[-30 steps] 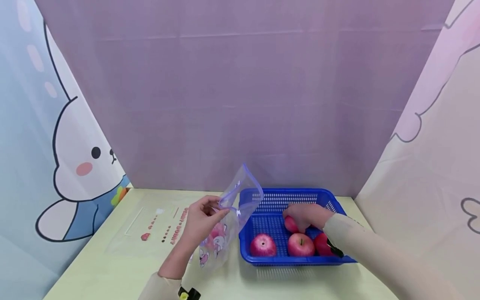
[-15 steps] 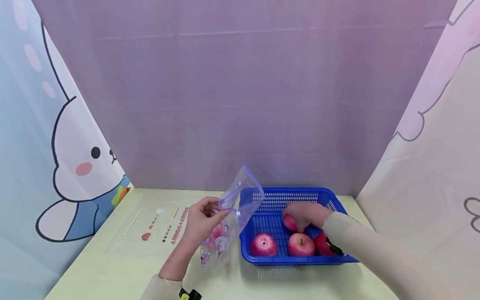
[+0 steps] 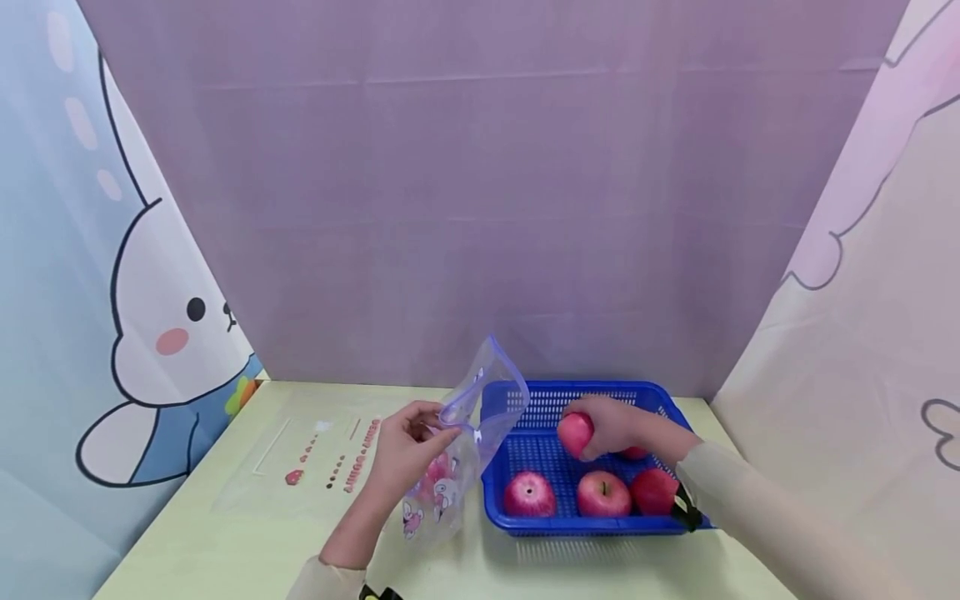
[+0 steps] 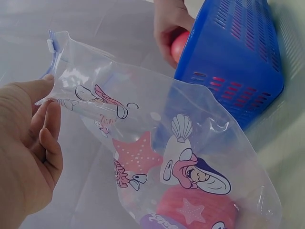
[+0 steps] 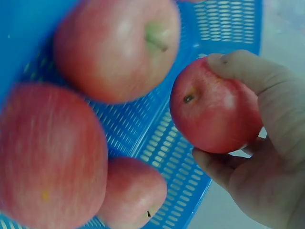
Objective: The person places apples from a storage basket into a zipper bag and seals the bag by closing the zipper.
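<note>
My left hand [image 3: 408, 446] pinches the rim of a clear zip bag [image 3: 495, 400] with a purple edge, its mouth spread apart. Through the plastic, printed with sea creatures, a red apple [image 4: 198, 207] shows at the bottom in the left wrist view. My right hand [image 3: 611, 425] grips another red apple [image 3: 575, 434] between thumb and fingers, raised over the floor of the blue basket [image 3: 585, 524]. In the right wrist view this held apple [image 5: 214, 107] shows its dark blossom end. Several apples lie in the basket, among them one with a stem [image 3: 603, 494] at the front middle.
A flat clear bag [image 3: 300, 467] with red print lies on the table [image 3: 180, 533] to the left. Behind the table hangs a purple cloth [image 3: 480, 208]. Cartoon-printed sheets stand on both sides.
My right hand has lifted the small apple up from the basket floor, uncovering another apple behind it. The left hand keeps its place with the bag.
</note>
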